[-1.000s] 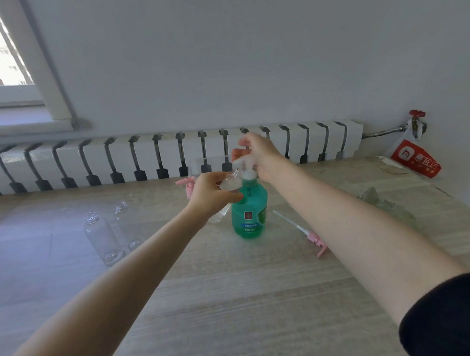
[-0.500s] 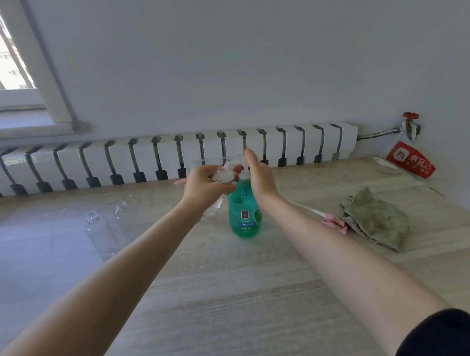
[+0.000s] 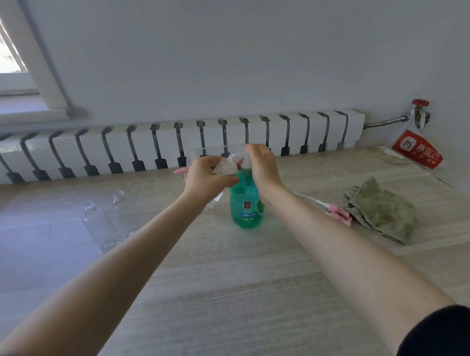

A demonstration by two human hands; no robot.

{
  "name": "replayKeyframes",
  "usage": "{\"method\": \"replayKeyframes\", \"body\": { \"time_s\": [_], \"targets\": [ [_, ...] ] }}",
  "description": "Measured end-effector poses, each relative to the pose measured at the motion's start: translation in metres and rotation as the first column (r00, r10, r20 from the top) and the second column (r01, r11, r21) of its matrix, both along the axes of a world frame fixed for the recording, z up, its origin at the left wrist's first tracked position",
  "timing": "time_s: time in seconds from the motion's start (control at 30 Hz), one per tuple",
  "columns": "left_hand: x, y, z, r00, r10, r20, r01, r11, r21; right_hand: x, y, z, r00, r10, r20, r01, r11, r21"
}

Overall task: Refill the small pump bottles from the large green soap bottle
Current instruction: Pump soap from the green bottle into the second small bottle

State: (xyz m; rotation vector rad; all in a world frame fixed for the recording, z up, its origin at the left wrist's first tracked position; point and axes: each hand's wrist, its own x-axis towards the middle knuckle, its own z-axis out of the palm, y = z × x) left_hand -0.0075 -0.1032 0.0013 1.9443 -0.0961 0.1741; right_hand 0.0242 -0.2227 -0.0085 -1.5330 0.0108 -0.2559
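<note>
The large green soap bottle [image 3: 246, 207] stands upright mid-table. My right hand [image 3: 263, 166] is on its white pump head, with the fingers bent over the top. My left hand [image 3: 205, 179] grips a small clear bottle [image 3: 225, 167], tilted with its open neck up against the pump's spout. Two more small clear bottles without pumps, one nearer [image 3: 97, 224] and one behind it [image 3: 119, 196], stand at the left. A pink pump with a long tube [image 3: 338, 215] lies to the right of the green bottle.
A crumpled green cloth [image 3: 380, 212] lies at the right, touching the pink pump. Another pink pump tip [image 3: 179, 170] shows behind my left hand. A radiator [image 3: 146, 146] runs along the back edge. A red-and-white bag [image 3: 416, 151] hangs in the far right corner.
My right hand let go of the pump top, straightened beside it, then bent its fingers over it again. My left hand kept the small bottle at the spout. The view shifted left, baring the cloth.
</note>
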Motion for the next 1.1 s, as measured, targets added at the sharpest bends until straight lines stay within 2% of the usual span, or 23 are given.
{"method": "replayKeyframes", "body": {
  "time_s": [0.23, 0.53, 0.73, 1.1],
  "targets": [
    [0.0, 0.0, 0.0, 1.0, -0.019, 0.009, 0.019, 1.0, 0.002, -0.003, 0.0, 0.001, 1.0, 0.015, -0.021, -0.014, 0.999, 0.034],
    [-0.003, -0.002, 0.006, 1.0, -0.029, 0.01, 0.03, 0.999, -0.028, -0.002, 0.002, 0.008, 0.99, 0.009, -0.141, 0.0, 0.998, 0.066],
    [-0.004, -0.002, 0.009, 1.0, -0.024, 0.018, 0.024, 0.999, -0.028, -0.007, 0.008, 0.008, 0.994, -0.008, -0.112, 0.008, 1.0, 0.008],
    [-0.002, 0.0, 0.001, 1.0, -0.025, 0.014, 0.026, 0.999, -0.041, 0.007, 0.005, -0.006, 0.996, -0.037, -0.086, 0.04, 0.999, 0.024]
  ]
}}
